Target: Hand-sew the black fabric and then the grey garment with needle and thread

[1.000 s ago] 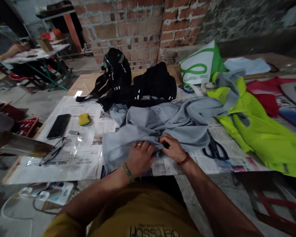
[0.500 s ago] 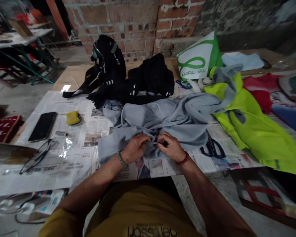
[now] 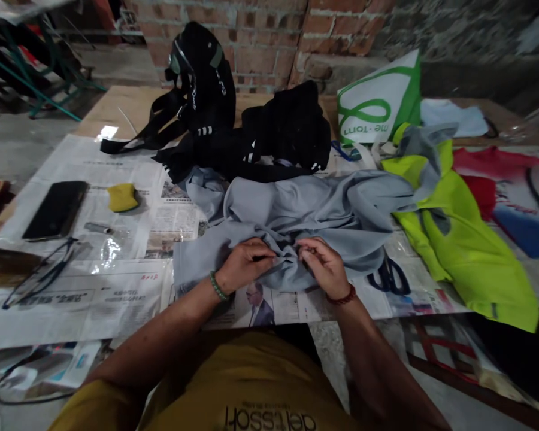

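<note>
A crumpled grey garment (image 3: 305, 203) lies across the newspaper in front of me. My left hand (image 3: 247, 263) is closed, thumb and fingers pinching a gathered fold of it. Just to the right, my right hand (image 3: 326, 263) is closed in a pinch close above the same fold; anything between its fingertips is too small to make out. Dark-handled scissors (image 3: 390, 276) lie to the right of that hand, by the garment's edge. Left of the garment, a yellow sponge (image 3: 122, 197), a small grey cylinder (image 3: 97, 228) and a black phone (image 3: 56, 209) rest on the paper.
Glasses (image 3: 42, 275) lie at the table's left front. Behind the garment are a black backpack (image 3: 206, 84) and black clothing (image 3: 291, 129). A green-white bag (image 3: 377, 102) stands at the back; a neon-yellow garment (image 3: 471, 245) hangs over the right front edge of the newspaper-covered table (image 3: 130, 323).
My right hand has moved slightly right, away from the left, and its fingers have lifted a little from the fold. My left hand keeps its pinch. The view has shifted slightly.
</note>
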A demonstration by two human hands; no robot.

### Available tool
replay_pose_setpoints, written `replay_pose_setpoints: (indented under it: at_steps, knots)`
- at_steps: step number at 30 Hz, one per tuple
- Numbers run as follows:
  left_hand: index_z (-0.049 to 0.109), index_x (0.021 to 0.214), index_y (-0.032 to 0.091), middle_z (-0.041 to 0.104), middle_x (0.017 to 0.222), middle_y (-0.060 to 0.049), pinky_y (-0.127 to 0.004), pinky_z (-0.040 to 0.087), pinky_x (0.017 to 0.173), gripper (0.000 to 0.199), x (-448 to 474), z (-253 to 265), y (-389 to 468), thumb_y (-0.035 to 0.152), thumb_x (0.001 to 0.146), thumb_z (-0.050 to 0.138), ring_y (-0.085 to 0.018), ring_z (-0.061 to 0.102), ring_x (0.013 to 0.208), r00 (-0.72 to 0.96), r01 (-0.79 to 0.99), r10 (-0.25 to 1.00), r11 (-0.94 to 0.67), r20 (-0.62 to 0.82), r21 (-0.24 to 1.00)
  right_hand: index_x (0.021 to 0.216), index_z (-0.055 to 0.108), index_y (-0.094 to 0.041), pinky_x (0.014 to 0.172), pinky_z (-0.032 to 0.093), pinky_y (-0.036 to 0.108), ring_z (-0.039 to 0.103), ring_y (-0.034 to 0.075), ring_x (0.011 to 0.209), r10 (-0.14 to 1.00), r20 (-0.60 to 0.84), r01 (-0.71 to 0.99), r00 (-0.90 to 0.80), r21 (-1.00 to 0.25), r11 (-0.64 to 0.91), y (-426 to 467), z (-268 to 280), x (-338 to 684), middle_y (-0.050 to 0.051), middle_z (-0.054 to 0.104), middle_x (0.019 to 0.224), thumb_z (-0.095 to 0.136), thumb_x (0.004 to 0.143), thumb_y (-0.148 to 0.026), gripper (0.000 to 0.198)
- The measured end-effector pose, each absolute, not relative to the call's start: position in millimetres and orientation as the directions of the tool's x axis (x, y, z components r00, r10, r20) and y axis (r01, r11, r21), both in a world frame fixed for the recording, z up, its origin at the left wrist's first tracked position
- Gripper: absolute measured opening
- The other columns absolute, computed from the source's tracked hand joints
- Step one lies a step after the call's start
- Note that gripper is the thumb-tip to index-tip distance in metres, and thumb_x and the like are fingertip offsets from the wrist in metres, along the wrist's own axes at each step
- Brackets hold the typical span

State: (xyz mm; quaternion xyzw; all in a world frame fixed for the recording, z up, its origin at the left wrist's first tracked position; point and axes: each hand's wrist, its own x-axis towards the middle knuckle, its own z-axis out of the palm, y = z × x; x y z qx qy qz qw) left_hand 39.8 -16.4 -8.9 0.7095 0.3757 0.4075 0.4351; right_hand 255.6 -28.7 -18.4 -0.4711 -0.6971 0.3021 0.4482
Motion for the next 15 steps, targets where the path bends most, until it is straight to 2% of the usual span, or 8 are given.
replay_pose_setpoints:
  at_steps: [3, 6, 8, 11, 15]
  knots:
    - [0.071, 0.076, 0.015, 0.064, 0.075, -0.003, -0.021, 0.050, 0.064, 0.008, 39, -3, -16, 0.018, 0.079, 0.064, -0.010, 0.060, 0.069, 0.334, 0.167, 0.899, -0.353, 0.284, 0.921, 0.116, 0.056, -0.022, 0.075, 0.049, 0.030, 0.059, 0.012, 0.071, 0.937, 0.350, 0.320, 0.003, -0.888, 0.331, -36, -12, 255, 0.000, 0.059, 0.074, 0.044, 0.093, -0.026, 0.026]
    - [0.071, 0.077, 0.015, 0.064, 0.071, -0.002, -0.021, 0.050, 0.062, 0.007, 37, 2, -17, 0.017, 0.079, 0.064, -0.009, 0.058, 0.065, 0.341, 0.196, 0.895, -0.368, 0.289, 0.909, 0.134, 0.037, -0.025, 0.073, 0.051, 0.030, 0.060, 0.011, 0.065, 0.941, 0.316, 0.222, 0.121, -0.932, 0.285, -52, -3, 249, -0.003, 0.062, 0.075, 0.050, 0.091, -0.025, 0.044]
    - [0.072, 0.080, 0.016, 0.064, 0.070, -0.002, -0.020, 0.050, 0.059, 0.006, 37, 4, -18, 0.018, 0.079, 0.066, -0.009, 0.058, 0.063, 0.346, 0.208, 0.887, -0.389, 0.304, 0.897, 0.125, 0.043, -0.024, 0.069, 0.053, 0.029, 0.061, 0.010, 0.062, 0.951, 0.273, 0.208, 0.142, -0.948, 0.241, -68, 2, 245, -0.002, 0.065, 0.077, 0.053, 0.090, -0.026, 0.036]
    - [0.072, 0.085, 0.016, 0.064, 0.069, -0.002, -0.020, 0.049, 0.057, 0.009, 39, 6, -22, 0.021, 0.079, 0.067, -0.009, 0.058, 0.061, 0.352, 0.207, 0.865, -0.445, 0.358, 0.871, 0.098, 0.056, -0.020, 0.061, 0.051, 0.024, 0.060, 0.009, 0.058, 0.971, 0.217, 0.273, 0.102, -0.945, 0.183, -92, 2, 237, 0.000, 0.066, 0.073, 0.053, 0.090, -0.026, 0.010]
    - [0.071, 0.087, 0.017, 0.066, 0.070, -0.002, -0.021, 0.052, 0.060, 0.010, 42, 6, -26, 0.021, 0.082, 0.064, -0.010, 0.060, 0.064, 0.347, 0.205, 0.813, -0.551, 0.467, 0.809, 0.097, 0.054, -0.020, 0.045, 0.043, 0.018, 0.051, 0.007, 0.046, 0.994, 0.107, 0.287, 0.034, -0.953, 0.093, -112, -8, 225, -0.005, 0.057, 0.058, 0.047, 0.093, -0.028, 0.012]
